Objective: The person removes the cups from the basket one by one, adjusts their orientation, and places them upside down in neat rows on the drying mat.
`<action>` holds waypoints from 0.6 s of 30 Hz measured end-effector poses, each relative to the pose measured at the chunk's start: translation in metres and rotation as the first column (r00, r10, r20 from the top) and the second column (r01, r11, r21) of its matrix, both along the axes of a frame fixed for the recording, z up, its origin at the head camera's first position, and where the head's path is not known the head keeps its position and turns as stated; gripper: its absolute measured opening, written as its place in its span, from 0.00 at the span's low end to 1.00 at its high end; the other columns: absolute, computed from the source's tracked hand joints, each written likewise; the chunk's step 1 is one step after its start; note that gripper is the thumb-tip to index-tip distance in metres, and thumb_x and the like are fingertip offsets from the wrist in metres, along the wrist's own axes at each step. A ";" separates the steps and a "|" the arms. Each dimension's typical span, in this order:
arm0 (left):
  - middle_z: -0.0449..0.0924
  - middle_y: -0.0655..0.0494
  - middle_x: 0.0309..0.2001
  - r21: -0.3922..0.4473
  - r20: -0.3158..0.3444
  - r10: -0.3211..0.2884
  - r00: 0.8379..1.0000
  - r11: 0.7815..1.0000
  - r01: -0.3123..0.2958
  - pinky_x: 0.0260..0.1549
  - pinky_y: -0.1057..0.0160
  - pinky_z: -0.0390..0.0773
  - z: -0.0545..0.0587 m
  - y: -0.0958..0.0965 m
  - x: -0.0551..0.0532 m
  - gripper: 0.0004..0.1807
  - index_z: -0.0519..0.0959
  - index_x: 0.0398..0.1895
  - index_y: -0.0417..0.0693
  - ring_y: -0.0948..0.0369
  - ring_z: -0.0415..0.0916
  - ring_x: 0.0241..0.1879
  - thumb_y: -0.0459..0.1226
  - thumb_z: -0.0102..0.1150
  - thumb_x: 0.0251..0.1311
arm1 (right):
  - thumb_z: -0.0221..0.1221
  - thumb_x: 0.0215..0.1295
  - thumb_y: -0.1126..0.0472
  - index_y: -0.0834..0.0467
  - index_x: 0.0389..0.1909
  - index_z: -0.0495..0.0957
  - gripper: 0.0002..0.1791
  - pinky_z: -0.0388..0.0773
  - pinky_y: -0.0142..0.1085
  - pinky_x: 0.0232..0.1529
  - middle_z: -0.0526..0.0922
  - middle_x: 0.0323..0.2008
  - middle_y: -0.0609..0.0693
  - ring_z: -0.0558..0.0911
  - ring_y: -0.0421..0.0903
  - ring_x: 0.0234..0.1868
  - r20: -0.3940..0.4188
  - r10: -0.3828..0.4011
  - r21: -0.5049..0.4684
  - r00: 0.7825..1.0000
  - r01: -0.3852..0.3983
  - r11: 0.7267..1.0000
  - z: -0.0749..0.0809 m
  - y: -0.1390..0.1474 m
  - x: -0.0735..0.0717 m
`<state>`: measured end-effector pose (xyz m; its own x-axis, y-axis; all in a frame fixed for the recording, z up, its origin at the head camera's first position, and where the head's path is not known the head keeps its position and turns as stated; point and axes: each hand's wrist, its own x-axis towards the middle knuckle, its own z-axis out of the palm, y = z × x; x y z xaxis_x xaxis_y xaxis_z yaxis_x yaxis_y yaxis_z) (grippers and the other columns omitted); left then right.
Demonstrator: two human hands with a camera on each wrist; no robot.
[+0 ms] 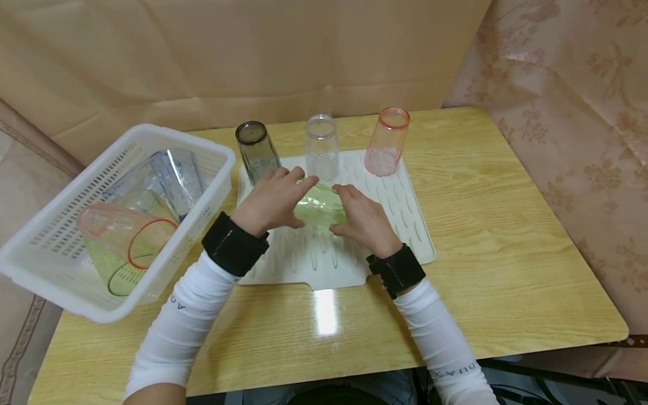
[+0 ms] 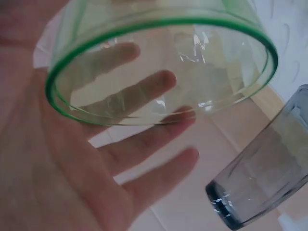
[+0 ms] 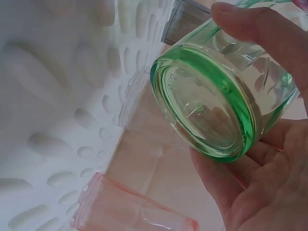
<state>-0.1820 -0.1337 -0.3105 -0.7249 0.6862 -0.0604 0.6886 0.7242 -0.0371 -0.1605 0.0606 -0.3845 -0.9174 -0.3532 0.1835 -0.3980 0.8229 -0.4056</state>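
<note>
A light green drinking glass [image 1: 320,205] lies sideways between both hands, over the white ridged mat [image 1: 324,264]. My left hand [image 1: 273,199] holds its rim end; the left wrist view has the green rim [image 2: 163,29] beside the palm, with spread fingers seen partly through the glass. Around the base end, my right hand [image 1: 367,219] grips with the thumb on one side and fingers on the other. The thick green base [image 3: 202,103] faces the right wrist camera. Behind the hands stand a dark grey glass [image 1: 258,149], a clear glass [image 1: 322,147] and a pink glass [image 1: 387,143], narrow ends up.
At the left, a white plastic basket [image 1: 45,270] holds several glasses, among them a pink one [image 1: 113,230], a green one [image 1: 108,270] and a bluish one [image 1: 179,177]. The mat and basket rest on a wooden table [image 1: 496,242]. A beige cloth [image 1: 253,56] hangs behind it.
</note>
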 end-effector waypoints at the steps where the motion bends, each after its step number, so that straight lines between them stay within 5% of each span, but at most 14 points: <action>1: 0.70 0.43 0.50 0.006 0.001 -0.013 1.000 1.000 0.013 0.49 0.45 0.72 -0.002 -0.001 -0.001 0.45 0.64 0.61 0.47 0.43 0.68 0.48 0.50 0.72 0.36 | 0.71 0.38 0.54 0.60 0.59 0.64 0.44 0.80 0.47 0.36 0.75 0.50 0.56 0.77 0.49 0.43 0.001 0.001 -0.002 1.000 -0.001 1.000 0.000 0.000 0.000; 18: 0.71 0.41 0.53 0.242 0.088 -0.133 0.987 0.964 0.108 0.45 0.46 0.74 -0.017 -0.022 -0.012 0.45 0.66 0.61 0.44 0.45 0.67 0.48 0.49 0.71 0.35 | 0.70 0.43 0.56 0.58 0.65 0.58 0.47 0.75 0.48 0.49 0.70 0.58 0.57 0.71 0.50 0.54 0.080 0.036 -0.138 0.996 -0.025 0.990 0.002 0.004 0.013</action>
